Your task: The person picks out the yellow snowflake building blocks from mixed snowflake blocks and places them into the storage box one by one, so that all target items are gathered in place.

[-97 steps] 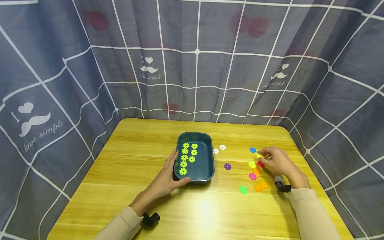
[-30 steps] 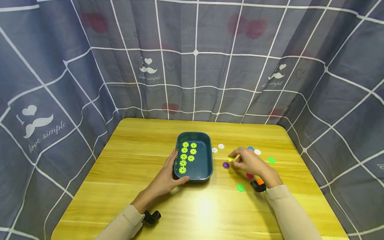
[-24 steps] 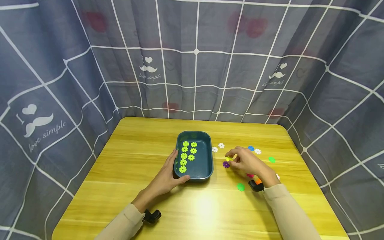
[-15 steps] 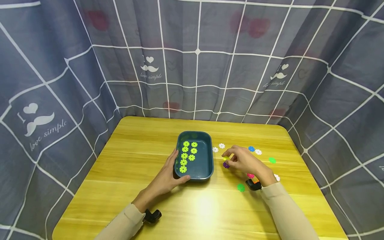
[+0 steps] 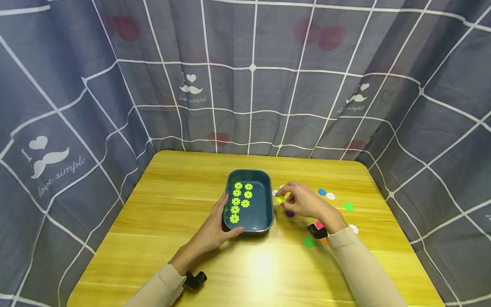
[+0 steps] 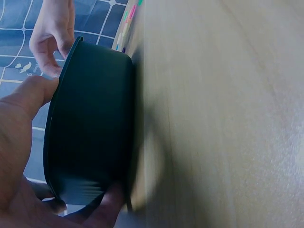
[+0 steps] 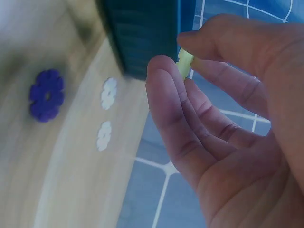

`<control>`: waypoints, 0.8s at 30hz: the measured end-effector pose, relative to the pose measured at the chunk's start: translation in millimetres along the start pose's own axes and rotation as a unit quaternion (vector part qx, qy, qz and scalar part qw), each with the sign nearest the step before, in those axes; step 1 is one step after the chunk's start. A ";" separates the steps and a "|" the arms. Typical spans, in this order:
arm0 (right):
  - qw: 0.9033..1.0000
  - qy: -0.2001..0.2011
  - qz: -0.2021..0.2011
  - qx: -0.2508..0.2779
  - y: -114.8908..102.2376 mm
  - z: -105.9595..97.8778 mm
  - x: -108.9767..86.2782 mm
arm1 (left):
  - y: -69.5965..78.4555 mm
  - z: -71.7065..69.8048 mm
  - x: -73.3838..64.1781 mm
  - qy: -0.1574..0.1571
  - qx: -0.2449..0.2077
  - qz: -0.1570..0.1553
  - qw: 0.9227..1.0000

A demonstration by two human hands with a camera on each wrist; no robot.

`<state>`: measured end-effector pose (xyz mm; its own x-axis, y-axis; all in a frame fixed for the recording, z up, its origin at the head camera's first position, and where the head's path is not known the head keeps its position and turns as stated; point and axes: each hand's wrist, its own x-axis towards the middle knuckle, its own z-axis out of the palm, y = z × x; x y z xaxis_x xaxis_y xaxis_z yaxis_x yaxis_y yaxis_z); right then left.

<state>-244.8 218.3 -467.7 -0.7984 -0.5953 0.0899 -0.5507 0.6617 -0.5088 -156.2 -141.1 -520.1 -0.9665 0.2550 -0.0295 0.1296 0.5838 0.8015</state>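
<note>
My left hand (image 5: 209, 230) grips a dark teal rectangular plastic container (image 5: 258, 215) at its left side and near-left corner. In the left wrist view, the thumb (image 6: 40, 90) lies against its rim. Several yellow-green snowflake building discs (image 5: 235, 201) lie in two columns in the container's left half. Between thumb and fingertips my right hand (image 5: 304, 200) pinches one yellow disc (image 7: 185, 64), just right of the container and above the table. A purple disc (image 7: 47, 95) and two white discs (image 7: 109, 93) lie on the table below this hand.
Further right on the wooden table (image 5: 184, 179) lie a blue disc (image 5: 322, 192), white ones (image 5: 330, 196), and green ones (image 5: 348, 207). Pink (image 5: 319, 224) and orange discs are partly hidden by the right wrist. Grey-blue curtains (image 5: 230, 94) enclose the back and sides.
My right hand has moved left from the scattered discs at the right to beside the container, carrying the yellow disc. My left hand and the container have stayed put.
</note>
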 end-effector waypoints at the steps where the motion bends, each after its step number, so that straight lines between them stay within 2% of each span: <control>1: 1.000 -0.001 -0.002 0.001 -1.9 -0.2 2.2 | -0.3 0.0 0.1 0.000 -0.001 0.000 1.000; 11: 0.999 -0.012 -0.033 -0.009 -22.0 -2.1 23.2 | -2.1 0.4 0.3 0.000 0.002 -0.002 1.000; 19: 0.997 -0.044 -0.061 -0.016 -33.5 1.1 39.5 | -3.2 2.2 0.0 -0.002 -0.003 -0.001 1.000; 24: 0.995 -0.065 -0.076 -0.023 -41.1 1.0 51.8 | -12.1 4.7 3.0 0.004 -0.001 0.007 1.000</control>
<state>-263.3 159.8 -442.9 -0.6687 -0.7419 0.0490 -0.6754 0.5786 -0.4573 -159.6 -143.8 -532.6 -0.9660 0.2581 -0.0133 0.1434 0.5779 0.8034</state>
